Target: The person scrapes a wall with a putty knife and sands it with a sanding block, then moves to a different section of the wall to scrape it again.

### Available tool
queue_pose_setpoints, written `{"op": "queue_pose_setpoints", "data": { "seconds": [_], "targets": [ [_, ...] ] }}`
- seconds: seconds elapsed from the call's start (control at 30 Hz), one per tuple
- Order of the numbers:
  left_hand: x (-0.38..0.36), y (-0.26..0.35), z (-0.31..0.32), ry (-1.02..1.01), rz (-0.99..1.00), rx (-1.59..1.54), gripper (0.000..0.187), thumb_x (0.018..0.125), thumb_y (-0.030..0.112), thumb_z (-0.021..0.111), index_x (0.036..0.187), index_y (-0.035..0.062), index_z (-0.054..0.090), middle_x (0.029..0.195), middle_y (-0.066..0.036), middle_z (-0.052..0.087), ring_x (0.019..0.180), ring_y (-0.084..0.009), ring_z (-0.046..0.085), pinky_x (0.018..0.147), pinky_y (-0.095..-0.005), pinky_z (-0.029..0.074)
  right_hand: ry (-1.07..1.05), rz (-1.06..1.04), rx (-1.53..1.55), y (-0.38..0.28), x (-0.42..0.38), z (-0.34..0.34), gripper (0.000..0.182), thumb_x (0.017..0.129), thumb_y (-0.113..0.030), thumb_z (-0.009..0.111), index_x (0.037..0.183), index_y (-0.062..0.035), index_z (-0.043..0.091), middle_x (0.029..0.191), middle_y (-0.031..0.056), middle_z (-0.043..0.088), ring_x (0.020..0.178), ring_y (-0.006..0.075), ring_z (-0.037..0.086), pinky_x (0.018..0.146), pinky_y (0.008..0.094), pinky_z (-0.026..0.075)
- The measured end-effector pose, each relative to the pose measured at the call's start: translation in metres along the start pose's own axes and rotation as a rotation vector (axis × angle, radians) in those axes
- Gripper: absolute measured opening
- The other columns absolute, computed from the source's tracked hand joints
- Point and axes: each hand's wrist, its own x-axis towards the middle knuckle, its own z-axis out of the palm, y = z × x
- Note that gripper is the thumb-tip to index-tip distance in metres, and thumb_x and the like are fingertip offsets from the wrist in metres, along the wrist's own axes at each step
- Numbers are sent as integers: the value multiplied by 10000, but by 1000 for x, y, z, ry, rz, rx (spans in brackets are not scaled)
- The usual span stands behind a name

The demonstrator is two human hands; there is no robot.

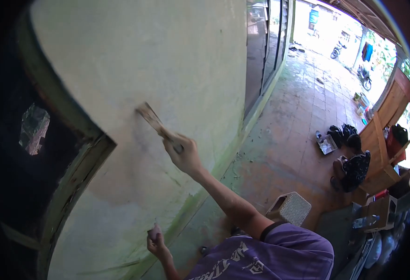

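Note:
My right hand (184, 151) is closed around a flat, tan brush-like tool (150, 116). The tool's far end meets the pale green wall (200, 70) beside a brownish, smudged patch. Lower down, my left hand (158, 246) is wrapped round a small pinkish-grey object (154, 232), too small to identify, close to the wall.
A dark opening with a worn wooden frame (76, 177) is at the left. On the right are a woven-top stool (294, 208), a crouching person (354, 170) by a tray (327, 144), wooden furniture (378, 135) and stacked items. Louvred windows (256, 56) line the wall further off.

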Motion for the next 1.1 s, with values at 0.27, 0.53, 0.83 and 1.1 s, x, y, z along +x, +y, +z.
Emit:
{"op": "queue_pose_setpoints", "data": {
  "seconds": [0.27,0.53,0.83,1.1],
  "targets": [
    [89,98,119,149,638,166,222,983,109,577,1071,-93,605,717,-48,566,625,-114,468,556,-334,364,-523,259,-246,77,-10,-116,257,960,-232,618,1179,-136,711,739,238,549,536,202,468,546,399,433],
    [164,151,247,169,1083,405,287,1019,0,436,1249,-121,558,1245,-261,616,1162,-380,603,963,-417,485,-282,982,-283,193,-224,-326,369,893,-264,650,1225,-107,686,1034,161,738,960,245,719,863,332,529],
    [241,181,430,339,1435,936,386,1004,80,467,1369,101,593,1426,-110,562,1354,-385,476,1104,-517,360,161,841,-68,262,-123,-422,480,872,-45,660,1340,19,579,1209,119,693,1098,132,626,985,255,451],
    [233,35,609,-353,1434,1093,384,1022,152,426,1376,118,571,1478,-54,512,1376,-259,471,1176,-384,325,81,757,-48,318,14,-477,460,910,-76,656,1360,-15,582,1120,60,712,850,73,582,742,238,502]
  ]
}}
